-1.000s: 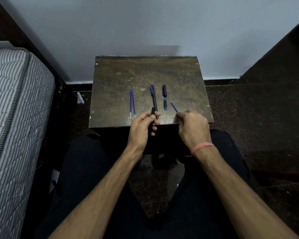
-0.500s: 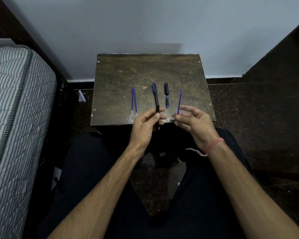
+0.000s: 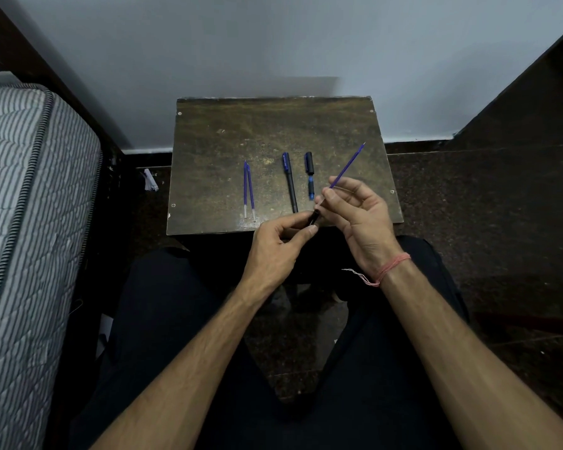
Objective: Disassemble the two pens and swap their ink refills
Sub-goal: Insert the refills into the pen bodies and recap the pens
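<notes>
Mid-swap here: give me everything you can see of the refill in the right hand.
The ink refill is a thin, straight blue tube, plastic by its look, ending in a fine pale tip at its far end. It tilts up and to the right over the table's right side, not resting on it. The right hand pinches its lower part between fingertips; that end points toward the dark pen barrel held by the left hand. Whether it has entered the barrel is hidden.

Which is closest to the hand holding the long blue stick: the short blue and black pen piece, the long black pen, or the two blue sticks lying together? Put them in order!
From the right hand:
1. The short pen piece, just left of its fingertips.
2. The long black pen, one step further left, mid-table.
3. The two blue refills, farthest, on the table's left side.
</notes>
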`<state>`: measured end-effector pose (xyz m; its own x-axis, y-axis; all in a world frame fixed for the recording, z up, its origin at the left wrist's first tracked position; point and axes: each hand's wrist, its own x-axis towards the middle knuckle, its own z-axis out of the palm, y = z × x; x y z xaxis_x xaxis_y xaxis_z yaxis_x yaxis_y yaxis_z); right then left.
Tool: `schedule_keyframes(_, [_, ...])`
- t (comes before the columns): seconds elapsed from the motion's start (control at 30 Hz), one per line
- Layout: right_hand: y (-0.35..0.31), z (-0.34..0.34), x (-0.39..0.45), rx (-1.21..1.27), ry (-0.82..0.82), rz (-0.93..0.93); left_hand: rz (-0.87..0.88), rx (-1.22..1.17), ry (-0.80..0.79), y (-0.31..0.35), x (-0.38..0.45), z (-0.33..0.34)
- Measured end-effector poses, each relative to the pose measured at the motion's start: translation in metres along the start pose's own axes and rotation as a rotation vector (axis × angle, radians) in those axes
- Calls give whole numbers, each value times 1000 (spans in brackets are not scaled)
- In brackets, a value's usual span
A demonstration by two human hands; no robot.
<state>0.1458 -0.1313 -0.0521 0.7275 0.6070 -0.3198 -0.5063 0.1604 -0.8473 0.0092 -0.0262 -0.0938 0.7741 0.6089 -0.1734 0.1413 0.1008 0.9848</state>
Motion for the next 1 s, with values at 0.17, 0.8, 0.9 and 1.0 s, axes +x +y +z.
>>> schedule_keyframes(0.17, [1, -2, 1, -29, -23, -25, -5, -19, -19, 0, 0, 1])
schedule_keyframes(0.8, [4, -5, 2, -378, -16, -144, -36, 163, 4, 9, -9, 2])
schedule_keyframes(0.9, [8, -6, 4, -409, -13, -149, -36, 213, 14, 11, -10, 1])
schedule_keyframes(1.0, [11, -7, 6, -442, -14, -163, -19, 216, 0, 11, -11, 1])
